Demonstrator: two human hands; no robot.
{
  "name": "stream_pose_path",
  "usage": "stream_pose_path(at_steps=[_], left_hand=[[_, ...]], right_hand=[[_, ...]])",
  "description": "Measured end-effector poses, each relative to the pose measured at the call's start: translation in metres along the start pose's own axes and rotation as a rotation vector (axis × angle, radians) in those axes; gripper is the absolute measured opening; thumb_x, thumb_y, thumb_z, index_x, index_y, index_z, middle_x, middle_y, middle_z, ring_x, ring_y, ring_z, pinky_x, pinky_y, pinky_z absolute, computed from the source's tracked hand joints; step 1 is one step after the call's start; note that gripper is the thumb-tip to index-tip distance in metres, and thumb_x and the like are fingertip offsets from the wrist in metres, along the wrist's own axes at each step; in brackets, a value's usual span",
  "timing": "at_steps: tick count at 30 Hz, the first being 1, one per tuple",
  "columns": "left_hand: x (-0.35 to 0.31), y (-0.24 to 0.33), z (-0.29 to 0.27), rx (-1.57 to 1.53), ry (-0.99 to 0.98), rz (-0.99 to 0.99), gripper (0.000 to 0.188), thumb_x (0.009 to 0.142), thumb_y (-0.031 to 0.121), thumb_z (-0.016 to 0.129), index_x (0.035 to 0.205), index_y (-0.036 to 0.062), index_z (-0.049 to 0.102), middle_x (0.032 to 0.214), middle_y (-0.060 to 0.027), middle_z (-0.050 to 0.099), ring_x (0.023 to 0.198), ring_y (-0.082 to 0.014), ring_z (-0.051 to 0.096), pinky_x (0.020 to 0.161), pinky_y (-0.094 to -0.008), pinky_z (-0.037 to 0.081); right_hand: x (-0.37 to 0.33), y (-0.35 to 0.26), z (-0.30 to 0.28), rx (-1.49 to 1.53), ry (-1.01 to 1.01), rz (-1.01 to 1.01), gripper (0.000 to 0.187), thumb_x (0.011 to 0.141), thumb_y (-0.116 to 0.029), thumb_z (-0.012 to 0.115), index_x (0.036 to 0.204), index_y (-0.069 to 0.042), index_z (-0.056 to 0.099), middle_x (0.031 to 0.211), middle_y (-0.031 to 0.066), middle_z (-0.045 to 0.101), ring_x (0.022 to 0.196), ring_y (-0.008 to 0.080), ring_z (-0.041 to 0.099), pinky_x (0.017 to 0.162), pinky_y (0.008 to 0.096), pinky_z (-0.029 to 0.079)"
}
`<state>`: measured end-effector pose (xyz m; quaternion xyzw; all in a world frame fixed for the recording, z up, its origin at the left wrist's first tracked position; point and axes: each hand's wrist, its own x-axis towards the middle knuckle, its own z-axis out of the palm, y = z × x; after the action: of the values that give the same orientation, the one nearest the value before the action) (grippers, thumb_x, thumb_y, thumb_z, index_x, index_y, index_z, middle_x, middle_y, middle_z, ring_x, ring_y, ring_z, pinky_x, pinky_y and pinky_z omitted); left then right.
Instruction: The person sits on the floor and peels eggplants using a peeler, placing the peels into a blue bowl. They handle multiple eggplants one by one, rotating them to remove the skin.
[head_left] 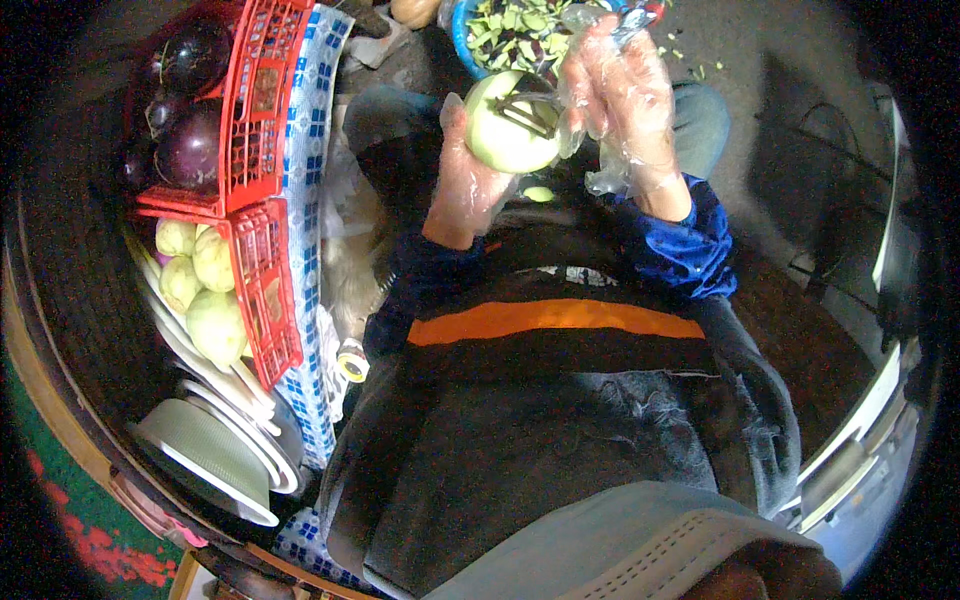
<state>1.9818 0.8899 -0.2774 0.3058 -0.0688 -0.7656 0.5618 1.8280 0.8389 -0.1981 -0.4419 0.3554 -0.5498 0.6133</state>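
Observation:
Gripped in my left hand [464,182], which wears a clear plastic glove, is a round eggplant [494,138] with its skin off and pale green flesh showing. Against its upper right side lies the metal head of a peeler [533,113]. My right hand [630,105], also in a clear glove, is closed round the peeler's handle, mostly hidden by the fingers. A small pale green peel [538,194] shows just below the eggplant. Beyond both hands, a blue basin [462,38] holds many green and dark peelings.
At left, a red plastic crate [262,95] holds dark purple eggplants [192,145]. A nearer red crate [268,300] has several pale peeled ones [215,325]. White and green baskets [205,450] are stacked close by. A blue-checked cloth [312,200] runs along the crates. Scraps dot the floor right of the basin.

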Motion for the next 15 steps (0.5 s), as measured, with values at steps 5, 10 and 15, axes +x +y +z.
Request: stream_pose_path(at_steps=[5,10,15], left_hand=[[-0.006,-0.001,0.002,-0.139,-0.082,-0.128,0.086,0.084,0.071,0.048,0.139,0.0046,0.040,0.136,-0.0170,0.049,0.123,-0.0340,0.050,0.104,-0.0521,0.042],[-0.011,-0.004,0.003,0.000,-0.107,-0.094,0.074,0.089,0.060,0.046,0.137,0.0042,0.041,0.130,-0.0174,0.054,0.118,-0.0320,0.055,0.099,-0.0510,0.047],[-0.006,-0.007,-0.002,0.038,-0.150,-0.071,0.079,0.086,0.064,0.047,0.136,0.0035,0.042,0.128,-0.0184,0.054,0.115,-0.0321,0.057,0.097,-0.0487,0.050]], right_hand=[[0.002,-0.003,0.004,0.077,-0.131,0.082,0.015,0.099,-0.021,0.051,0.107,-0.009,0.048,0.066,0.0025,0.051,0.043,0.0068,0.039,0.040,0.0195,0.032],[0.014,-0.016,-0.003,0.074,-0.310,0.279,0.021,0.097,-0.031,0.057,0.095,-0.010,0.051,0.068,-0.0011,0.053,0.049,0.0057,0.045,0.043,0.0184,0.034],[0.023,-0.015,-0.011,0.068,-0.384,0.244,0.029,0.096,-0.036,0.058,0.089,-0.009,0.052,0.066,-0.0004,0.054,0.048,0.0054,0.045,0.042,0.0176,0.033]])
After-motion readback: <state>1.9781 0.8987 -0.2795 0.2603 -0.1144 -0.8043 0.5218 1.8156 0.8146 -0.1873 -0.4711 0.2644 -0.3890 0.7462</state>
